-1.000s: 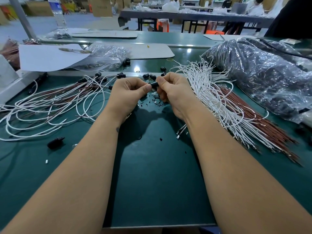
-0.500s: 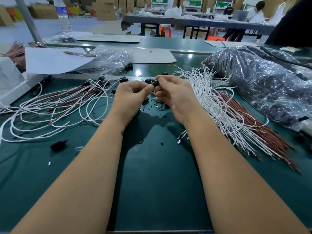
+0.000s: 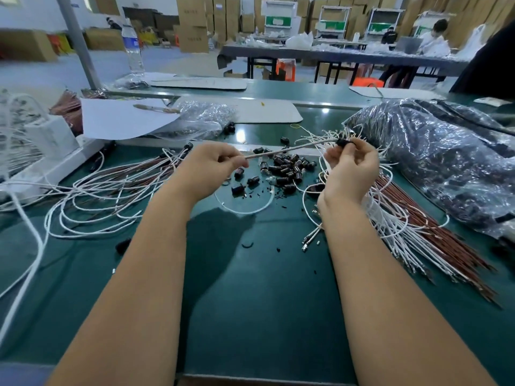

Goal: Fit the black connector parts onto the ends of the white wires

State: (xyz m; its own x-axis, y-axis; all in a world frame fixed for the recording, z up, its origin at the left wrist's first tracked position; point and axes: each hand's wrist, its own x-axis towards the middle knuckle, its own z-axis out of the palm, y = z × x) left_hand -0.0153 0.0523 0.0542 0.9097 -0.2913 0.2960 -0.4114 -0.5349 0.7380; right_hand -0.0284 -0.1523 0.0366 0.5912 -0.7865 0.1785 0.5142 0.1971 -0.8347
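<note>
My left hand [image 3: 214, 168] pinches a white wire [image 3: 289, 149] that stretches taut to the right. At the wire's far end sits a black connector [image 3: 342, 142], pinched in the fingertips of my right hand [image 3: 351, 168]. Between and below my hands lies a heap of loose black connectors [image 3: 284, 169] on the green table [image 3: 264, 296]. A bundle of white and brown wires [image 3: 412, 227] fans out under my right forearm. On the left lies a pile of wires with connectors fitted [image 3: 111, 193].
A large clear bag of dark parts [image 3: 446, 160] fills the right side. A smaller plastic bag [image 3: 200, 121], white sheets [image 3: 119, 118] and a white box [image 3: 50, 137] lie at the back left. A water bottle [image 3: 133, 48] stands behind. One stray connector [image 3: 123, 245] lies front left.
My hands have pulled apart, left hand sliding along the wire to the left, right hand moving right with the connector. The heap of loose connectors, hidden before, now shows. The camera has tilted up.
</note>
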